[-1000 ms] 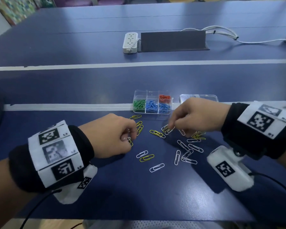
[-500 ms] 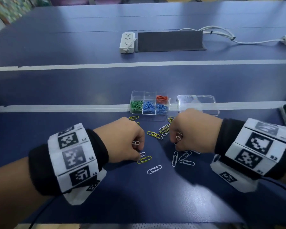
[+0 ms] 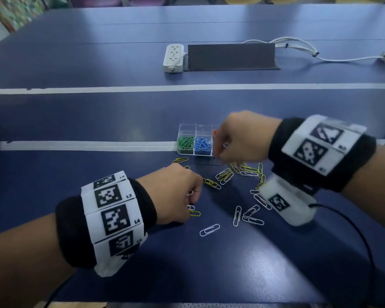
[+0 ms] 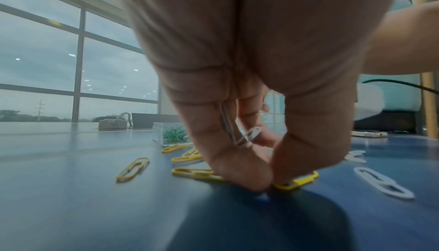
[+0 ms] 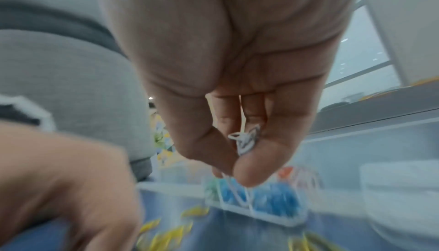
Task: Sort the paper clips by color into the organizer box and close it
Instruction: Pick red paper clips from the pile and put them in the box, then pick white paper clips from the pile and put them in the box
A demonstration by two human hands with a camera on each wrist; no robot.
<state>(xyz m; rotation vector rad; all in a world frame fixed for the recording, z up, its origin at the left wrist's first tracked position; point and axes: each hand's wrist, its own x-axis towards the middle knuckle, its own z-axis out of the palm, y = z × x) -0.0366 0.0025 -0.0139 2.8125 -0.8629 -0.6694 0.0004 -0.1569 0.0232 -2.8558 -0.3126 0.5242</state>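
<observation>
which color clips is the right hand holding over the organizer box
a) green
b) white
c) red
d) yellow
b: in the right wrist view the right hand pinches white clips between thumb and fingers above the organizer box; green, blue and red clips already sit in its compartments.

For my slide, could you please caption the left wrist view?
Left hand holding white clips while pinching a yellow paper clip on the blue table.
</observation>
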